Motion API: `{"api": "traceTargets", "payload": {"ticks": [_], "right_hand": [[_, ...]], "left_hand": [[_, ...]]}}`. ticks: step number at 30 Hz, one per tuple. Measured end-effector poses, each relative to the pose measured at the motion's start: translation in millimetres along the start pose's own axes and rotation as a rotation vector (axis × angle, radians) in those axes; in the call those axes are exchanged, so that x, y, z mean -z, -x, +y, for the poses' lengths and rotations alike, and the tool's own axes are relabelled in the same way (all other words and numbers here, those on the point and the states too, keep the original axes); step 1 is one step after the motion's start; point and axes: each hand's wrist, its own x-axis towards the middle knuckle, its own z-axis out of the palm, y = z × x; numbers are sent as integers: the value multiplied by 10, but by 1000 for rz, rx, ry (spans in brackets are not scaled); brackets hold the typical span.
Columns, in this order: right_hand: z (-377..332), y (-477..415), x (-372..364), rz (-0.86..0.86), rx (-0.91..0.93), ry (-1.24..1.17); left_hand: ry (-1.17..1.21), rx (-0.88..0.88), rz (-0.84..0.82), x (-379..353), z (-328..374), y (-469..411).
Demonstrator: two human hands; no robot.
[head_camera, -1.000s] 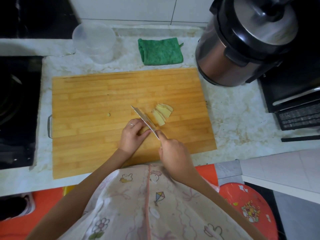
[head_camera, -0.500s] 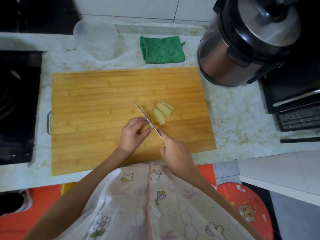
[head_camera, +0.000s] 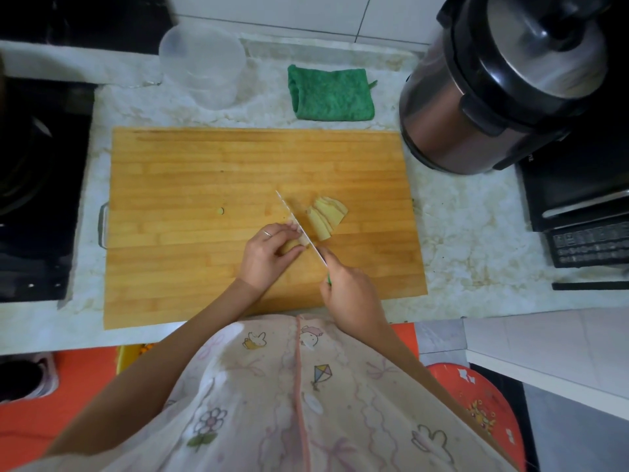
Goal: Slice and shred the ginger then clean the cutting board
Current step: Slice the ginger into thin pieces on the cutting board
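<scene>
Though blurred, perhaps panel lettering (head_camera: 592,245).

2 hands curled.
Left hand (head_camera: 269,255) pins ginger (head_camera: 291,246) under bent fingers; right hand (head_camera: 350,294) grips knife (head_camera: 296,223), forefinger extended.

A pale cream-pink garment (head_camera: 272,413) covers the front, apron or smock, hard to call, and it is printed all over with soft cartoon pictures. A darker pink seam (head_camera: 299,369) runs straight down the middle. Just left of it sits a little rabbit (head_camera: 254,339), right beside it a round pink-capped figure (head_camera: 311,335), and lower down a diamond kite (head_camera: 321,374) in coloured patches. Further down comes a white flower (head_camera: 211,420) on a green stem, then a rabbit outline (head_camera: 430,439) over on the right, with faint pink bows and wavy lines between them. Both arms are bare, and the left hand (head_camera: 267,255) wears a slim ring (head_camera: 268,234).
</scene>
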Motion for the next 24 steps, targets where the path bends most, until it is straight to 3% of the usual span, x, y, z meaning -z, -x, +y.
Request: {"api": "traceTargets", "payload": {"ticks": [24], "right_hand": [[-10,-110,-66,30,23,8]], "left_hand": [[17,21,18,24,12,0]]}}
